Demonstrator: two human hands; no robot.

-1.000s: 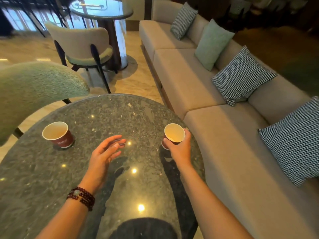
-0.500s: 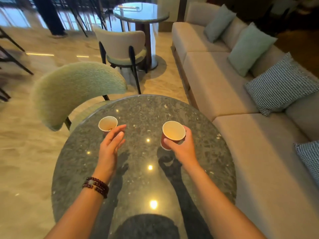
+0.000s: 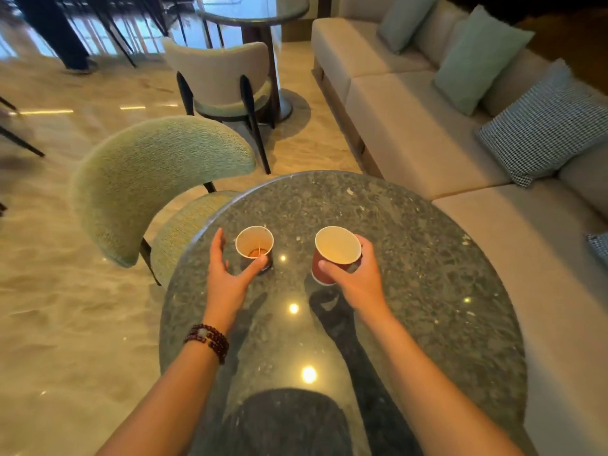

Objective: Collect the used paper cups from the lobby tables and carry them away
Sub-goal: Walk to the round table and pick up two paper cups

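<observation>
Two dark red paper cups with pale insides are over a round dark stone table (image 3: 427, 258). My right hand (image 3: 358, 278) grips the right cup (image 3: 334, 255) and holds it tilted a little above the tabletop. The left cup (image 3: 255, 248) stands upright on the table with a brown residue at its bottom. My left hand (image 3: 227, 274) is open around that cup, thumb at its near side, fingers spread to its left, not closed on it. A beaded bracelet sits on my left wrist.
A green upholstered chair (image 3: 154, 179) stands against the table's left edge. A long beige sofa (image 3: 427, 133) with cushions runs along the right. Farther back are a beige chair (image 3: 223, 77) and a second round table (image 3: 256, 11). Polished floor lies to the left.
My left hand has reached the left cup and opened around it. My right hand has lifted its cup off the table. The view has swung left.
</observation>
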